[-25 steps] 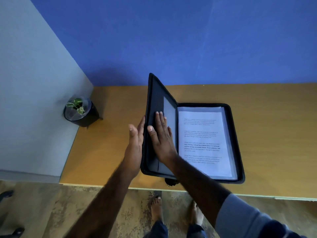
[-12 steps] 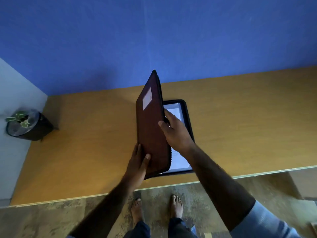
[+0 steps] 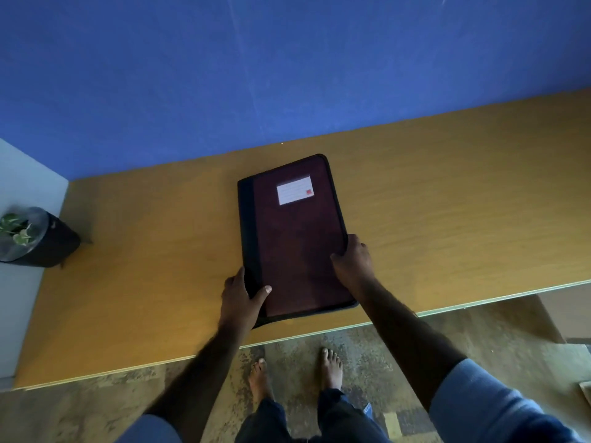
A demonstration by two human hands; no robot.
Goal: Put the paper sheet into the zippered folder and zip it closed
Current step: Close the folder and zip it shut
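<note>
The zippered folder [image 3: 295, 238] lies flat on the wooden table [image 3: 447, 203] with its cover down. It is dark maroon with a black spine on the left and a white label near its far end. The paper sheet is hidden inside. My left hand [image 3: 241, 297] grips the folder's near-left corner at the spine, thumb on top. My right hand [image 3: 353, 260] holds the folder's right edge, fingers curled over the rim. Whether the zip is drawn cannot be seen.
A small plant in a black pot [image 3: 35, 239] stands at the table's far left against a grey partition. A blue wall runs behind the table. The table's front edge lies just below the folder; my bare feet show on the floor.
The folder's cover has swung from upright down onto the paper side and now lies flat. Both hands moved from the raised cover to the folder's edges.
</note>
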